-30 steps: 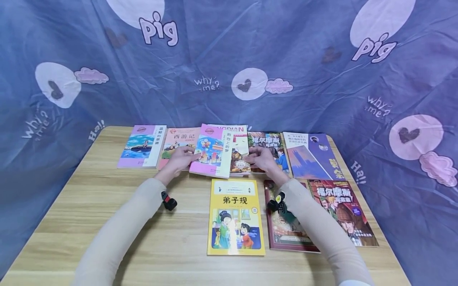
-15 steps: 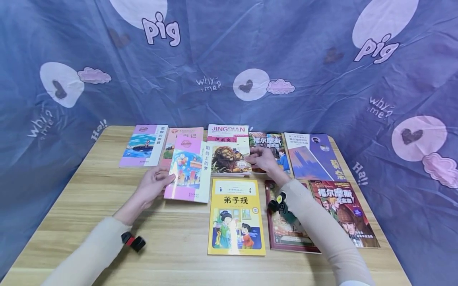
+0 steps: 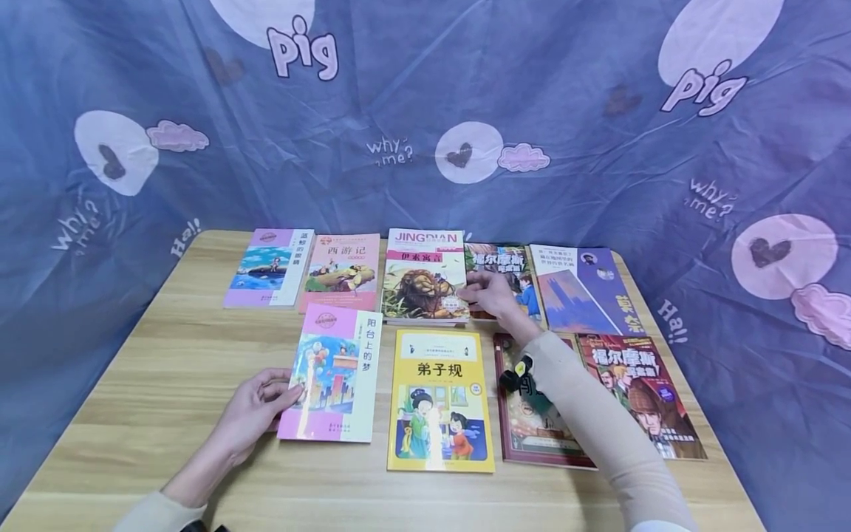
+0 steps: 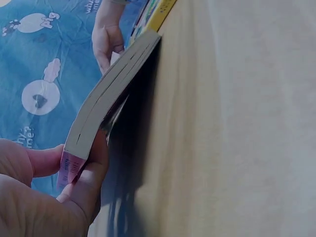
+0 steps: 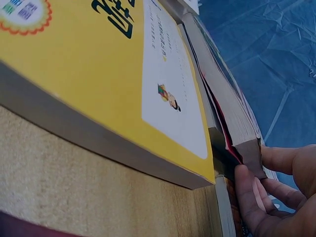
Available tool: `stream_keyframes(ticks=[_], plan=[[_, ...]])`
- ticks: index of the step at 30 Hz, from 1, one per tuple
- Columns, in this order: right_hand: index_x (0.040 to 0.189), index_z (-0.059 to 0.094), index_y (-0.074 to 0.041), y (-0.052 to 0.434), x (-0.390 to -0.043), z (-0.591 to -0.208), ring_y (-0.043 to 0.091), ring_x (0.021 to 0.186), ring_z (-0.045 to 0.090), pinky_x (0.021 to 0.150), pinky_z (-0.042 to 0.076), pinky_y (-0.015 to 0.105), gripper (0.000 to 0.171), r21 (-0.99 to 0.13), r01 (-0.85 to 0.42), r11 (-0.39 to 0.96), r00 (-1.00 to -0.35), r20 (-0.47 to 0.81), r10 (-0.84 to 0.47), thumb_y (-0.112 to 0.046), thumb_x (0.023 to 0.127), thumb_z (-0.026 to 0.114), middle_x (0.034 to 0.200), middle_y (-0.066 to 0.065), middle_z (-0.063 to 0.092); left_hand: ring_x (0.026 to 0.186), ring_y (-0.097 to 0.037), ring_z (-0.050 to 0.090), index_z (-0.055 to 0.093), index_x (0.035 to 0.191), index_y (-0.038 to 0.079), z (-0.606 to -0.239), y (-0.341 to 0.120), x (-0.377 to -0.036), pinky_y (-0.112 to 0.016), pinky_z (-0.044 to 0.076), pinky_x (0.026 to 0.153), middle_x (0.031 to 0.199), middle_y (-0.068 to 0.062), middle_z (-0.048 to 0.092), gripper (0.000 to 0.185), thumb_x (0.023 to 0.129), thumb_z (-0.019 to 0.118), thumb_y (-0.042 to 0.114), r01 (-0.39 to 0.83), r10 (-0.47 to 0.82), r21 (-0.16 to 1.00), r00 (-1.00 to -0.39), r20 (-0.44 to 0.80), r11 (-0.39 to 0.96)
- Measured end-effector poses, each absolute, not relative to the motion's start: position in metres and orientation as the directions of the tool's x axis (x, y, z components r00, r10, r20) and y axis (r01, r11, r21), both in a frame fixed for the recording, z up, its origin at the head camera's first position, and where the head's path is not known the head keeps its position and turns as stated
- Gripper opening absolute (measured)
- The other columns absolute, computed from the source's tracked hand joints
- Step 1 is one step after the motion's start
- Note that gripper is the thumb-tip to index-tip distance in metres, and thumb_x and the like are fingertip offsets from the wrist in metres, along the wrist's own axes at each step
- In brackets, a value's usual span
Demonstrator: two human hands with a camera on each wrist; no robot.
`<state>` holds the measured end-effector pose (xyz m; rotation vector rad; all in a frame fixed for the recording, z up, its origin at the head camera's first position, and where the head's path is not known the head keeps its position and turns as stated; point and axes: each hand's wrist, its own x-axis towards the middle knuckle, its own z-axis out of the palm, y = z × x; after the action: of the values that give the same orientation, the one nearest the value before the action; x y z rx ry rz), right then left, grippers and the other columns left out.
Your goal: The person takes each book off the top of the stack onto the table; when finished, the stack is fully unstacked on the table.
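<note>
My left hand (image 3: 255, 410) pinches the left edge of a pink-and-white paperback book (image 3: 332, 377) with a balloon-and-city cover. The left wrist view shows thumb and fingers on its spine (image 4: 71, 168); the held side is lifted off the table, with shadow beneath. At the back row, my right hand (image 3: 495, 295) grips the lower right corner of a thick white-and-pink book (image 3: 422, 284) with a lion cover. In the right wrist view its page block (image 5: 232, 98) sits between thumb and fingers. A yellow book (image 3: 440, 399) lies between the paperback and the dark red book (image 3: 515, 436).
Along the back lie a pink-and-blue book (image 3: 266, 270), a salmon book (image 3: 342, 270), a detective comic (image 3: 495, 258) partly behind my right hand, and a purple book (image 3: 578, 288). A second detective book (image 3: 641, 399) is at the right. A blue printed curtain (image 3: 399, 89) hangs behind the table (image 3: 153, 384).
My left hand has drawn the pink-and-white paperback off the lion book, leftward and toward me, uncovering the lion and salmon covers. The right hand stays at the lion book's corner.
</note>
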<state>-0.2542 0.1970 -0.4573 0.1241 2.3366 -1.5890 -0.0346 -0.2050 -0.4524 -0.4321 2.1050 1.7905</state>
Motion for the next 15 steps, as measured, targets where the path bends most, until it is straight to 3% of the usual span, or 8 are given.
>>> stream_keyframes(ticks=[8,15], plan=[[0.145,0.057,-0.005,0.198,-0.254,-0.457,0.014,0.086,0.068,0.081,0.071,0.033,0.051,-0.892,0.253,0.375,-0.948,-0.306,-0.088,-0.016,0.099,0.076,0.112,0.007,0.064,0.080,-0.011,0.070,0.049,0.138,-0.009,-0.459,-0.204,-0.023,-0.031,0.069,0.064,0.099,-0.002,0.071,0.050,0.100,0.072,0.014,-0.435,0.006,0.870,-0.894,-0.448,0.235],[0.144,0.058,-0.004,0.198,-0.254,-0.456,0.013,0.083,0.068,0.077,0.070,0.031,0.050,-0.895,0.245,0.374,-0.950,-0.298,-0.091,-0.015,0.099,0.076,0.110,0.007,0.065,0.069,-0.014,0.065,0.071,0.119,-0.004,-0.446,-0.205,-0.035,-0.024,0.059,0.053,0.090,-0.006,0.072,0.043,0.093,0.081,0.029,-0.312,-0.035,0.704,-0.925,-0.378,0.639]])
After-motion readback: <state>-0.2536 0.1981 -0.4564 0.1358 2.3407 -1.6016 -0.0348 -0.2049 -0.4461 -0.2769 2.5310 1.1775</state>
